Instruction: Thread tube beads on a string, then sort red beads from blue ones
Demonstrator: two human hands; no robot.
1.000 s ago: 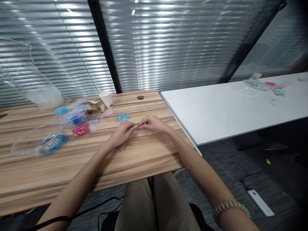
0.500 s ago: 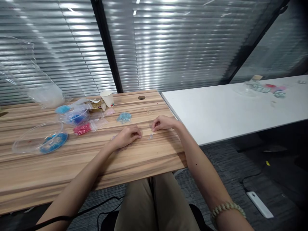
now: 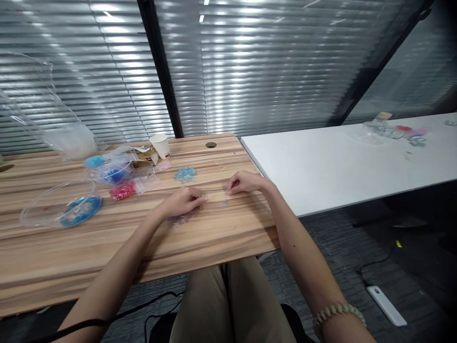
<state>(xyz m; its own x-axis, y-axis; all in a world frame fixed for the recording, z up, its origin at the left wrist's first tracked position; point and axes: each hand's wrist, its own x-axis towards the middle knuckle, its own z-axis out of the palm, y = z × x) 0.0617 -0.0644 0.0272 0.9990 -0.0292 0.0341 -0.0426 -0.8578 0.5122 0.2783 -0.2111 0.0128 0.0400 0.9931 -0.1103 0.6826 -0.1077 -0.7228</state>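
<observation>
"Handling small pieces, it seems. How do the hands stand?"

"The left hand is in front of the blue pile, fingers curled, thumb alongside them. The right hand is to the right of the pile and slightly nearer, fingertips drawn together. Whether either grips anything, I cannot tell; it would be too small to see."

"And the pieces?"

"Purple bits lie in front of the pile, partly hidden by the left hand. Pale bits lie right and in front of it, just beside the right hand."

"Which step is this?"

"Fine fingertip work, I'd judge. The next move calls for a light pinch: bits so slick could skid on the flat wooden table."

"What else?"

"That pile is loose and glassy. Orange bits are scattered right of it. Left of it are a red packet, shiny and flat, a round see-through tub and, farther back, a white cup."
</observation>
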